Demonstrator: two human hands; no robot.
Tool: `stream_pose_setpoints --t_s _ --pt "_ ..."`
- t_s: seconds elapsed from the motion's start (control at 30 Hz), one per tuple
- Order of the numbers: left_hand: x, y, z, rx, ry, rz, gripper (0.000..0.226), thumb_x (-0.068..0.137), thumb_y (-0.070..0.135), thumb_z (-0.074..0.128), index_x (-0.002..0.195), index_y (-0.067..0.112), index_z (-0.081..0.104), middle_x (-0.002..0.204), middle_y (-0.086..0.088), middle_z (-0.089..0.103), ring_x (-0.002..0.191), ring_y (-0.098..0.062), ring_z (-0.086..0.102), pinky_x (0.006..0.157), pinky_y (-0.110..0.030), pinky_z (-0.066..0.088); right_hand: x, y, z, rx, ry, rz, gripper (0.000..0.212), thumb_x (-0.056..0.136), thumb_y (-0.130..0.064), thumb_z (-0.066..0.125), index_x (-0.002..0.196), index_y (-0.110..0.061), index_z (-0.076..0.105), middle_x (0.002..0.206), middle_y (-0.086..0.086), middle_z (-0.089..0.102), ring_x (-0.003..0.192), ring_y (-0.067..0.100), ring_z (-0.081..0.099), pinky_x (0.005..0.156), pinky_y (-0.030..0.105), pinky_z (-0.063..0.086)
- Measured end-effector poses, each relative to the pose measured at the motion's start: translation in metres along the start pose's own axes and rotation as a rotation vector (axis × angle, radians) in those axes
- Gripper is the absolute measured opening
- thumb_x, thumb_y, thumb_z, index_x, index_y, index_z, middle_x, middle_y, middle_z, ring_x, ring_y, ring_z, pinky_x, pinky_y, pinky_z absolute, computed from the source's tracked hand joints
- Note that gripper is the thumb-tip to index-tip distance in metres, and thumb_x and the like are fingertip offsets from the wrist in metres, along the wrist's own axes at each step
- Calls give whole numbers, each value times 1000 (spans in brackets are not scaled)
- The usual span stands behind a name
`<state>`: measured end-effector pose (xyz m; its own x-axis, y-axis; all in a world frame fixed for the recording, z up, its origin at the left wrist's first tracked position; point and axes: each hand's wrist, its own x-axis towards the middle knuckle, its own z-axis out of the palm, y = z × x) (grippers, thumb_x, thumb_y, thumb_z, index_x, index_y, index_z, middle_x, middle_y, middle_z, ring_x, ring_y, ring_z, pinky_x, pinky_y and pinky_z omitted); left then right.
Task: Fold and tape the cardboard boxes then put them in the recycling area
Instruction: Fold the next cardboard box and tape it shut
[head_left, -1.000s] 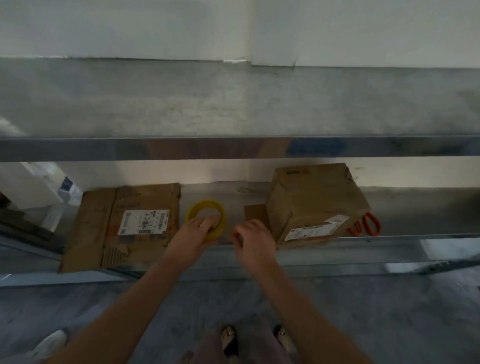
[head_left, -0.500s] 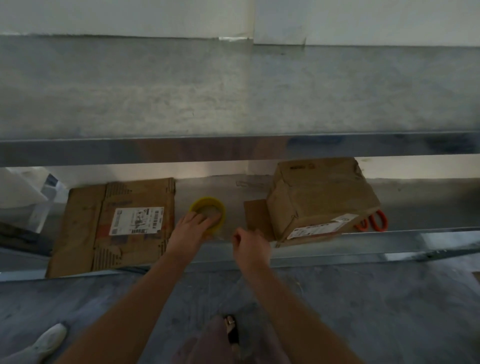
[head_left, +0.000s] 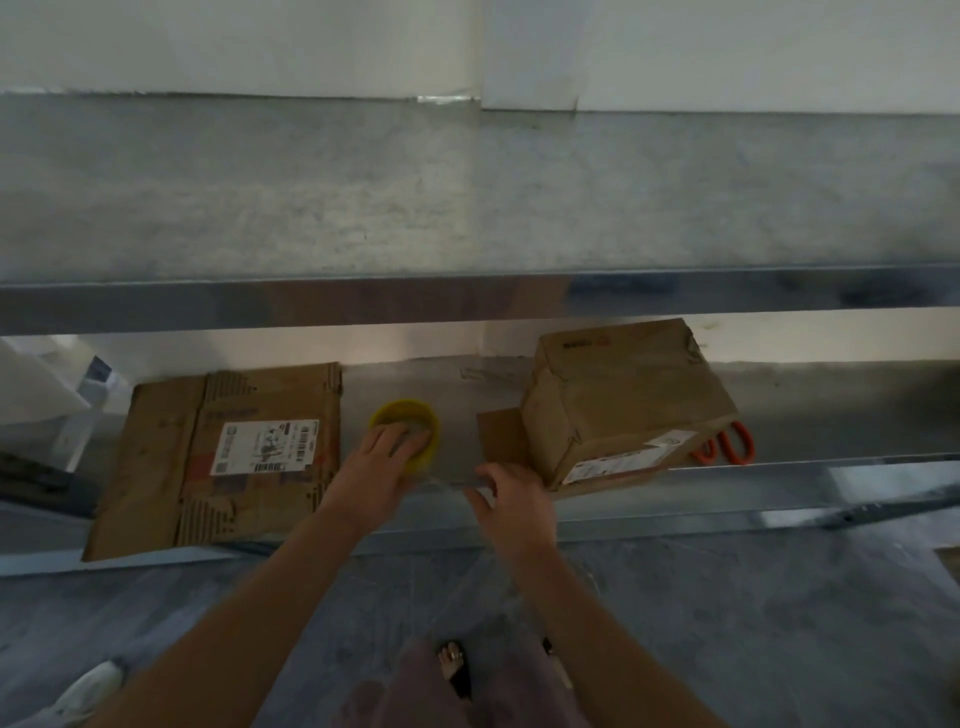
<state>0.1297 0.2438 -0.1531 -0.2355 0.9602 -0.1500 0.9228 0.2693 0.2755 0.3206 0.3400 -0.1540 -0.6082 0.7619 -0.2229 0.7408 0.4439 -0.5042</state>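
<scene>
Lower metal shelf (head_left: 779, 486), left to right. A flattened cardboard box (head_left: 223, 467) lies flat with its label facing up. Beside it, the left hand (head_left: 374, 470) grips the yellow tape roll (head_left: 430, 439), fingers over its top. A clear tape strip (head_left: 449, 482) runs to the right hand (head_left: 511, 501), which pinches its end. The upright cardboard box (head_left: 623, 400) stands just beyond. Orange-handled scissors (head_left: 730, 447) lie behind it.
</scene>
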Motion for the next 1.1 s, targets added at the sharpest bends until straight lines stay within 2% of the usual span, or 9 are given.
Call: stream_pose_setpoints --t_s 0.07,0.17,0.27,0.43,0.67,0.73,0.9,1.0,1.1 --pt "-9 11 -5 23 46 10 59 94 34 55 146 14 37 149 -9 36 143 -30 25 114 -43 29 -13 -5 -12 -60 23 -128 34 95 -40 56 123 -23 61 119 -2 61 115 20 52 89 36 49" --pt "-20 35 -15 93 135 37 60 94 41 38 143 8 43 149 -11 40 143 -31 29 117 -48 26 -35 -13 -37 -146 247 -409 30 91 -31 60 117 -20 67 116 0 66 112 23 60 85 39 56" --pt "-18 66 -33 107 192 50 63 93 45 29 145 11 41 150 -11 39 144 -32 27 116 -52 24 -45 -15 -73 -309 395 -599 38 95 -37 46 125 -22 65 130 1 63 127 23 54 99 39 48" --pt "5 125 -63 109 269 14 74 93 60 0 151 22 27 158 0 24 149 -22 8 121 -41 0 -34 19 -149 -425 402 -498 51 98 -47 34 140 -24 52 145 7 51 140 28 41 112 53 36" --pt "45 200 -67 -37 284 -126 73 92 69 11 152 27 20 157 1 26 146 -21 18 121 -42 13 7 120 -214 -421 265 -304 57 99 -55 29 149 -29 33 157 7 32 147 28 25 119 50 24" --pt "53 217 -60 -159 270 -208 71 93 67 17 152 27 19 158 0 25 144 -22 23 119 -42 20 21 140 -220 -315 190 -246 61 98 -55 38 151 -28 30 160 5 26 148 27 22 119 45 23" --pt "64 237 -38 -623 296 -390 66 100 39 43 153 31 5 161 2 13 143 -21 27 116 -46 29 27 148 -213 282 26 -153 63 98 -44 53 153 -31 26 160 -8 21 142 14 29 110 22 23" --pt "65 244 -34 -893 399 -406 67 98 26 52 153 32 14 159 7 16 143 -17 25 117 -43 28 21 148 -204 502 6 -107 66 97 -42 55 154 -38 21 161 -13 17 143 8 24 113 24 22" --pt "64 238 -36 -949 420 -381 61 93 29 61 148 26 34 156 13 18 140 -9 25 115 -37 32 24 150 -206 665 -79 -79 73 93 -41 63 153 -40 21 160 -16 16 142 4 23 117 30 25"
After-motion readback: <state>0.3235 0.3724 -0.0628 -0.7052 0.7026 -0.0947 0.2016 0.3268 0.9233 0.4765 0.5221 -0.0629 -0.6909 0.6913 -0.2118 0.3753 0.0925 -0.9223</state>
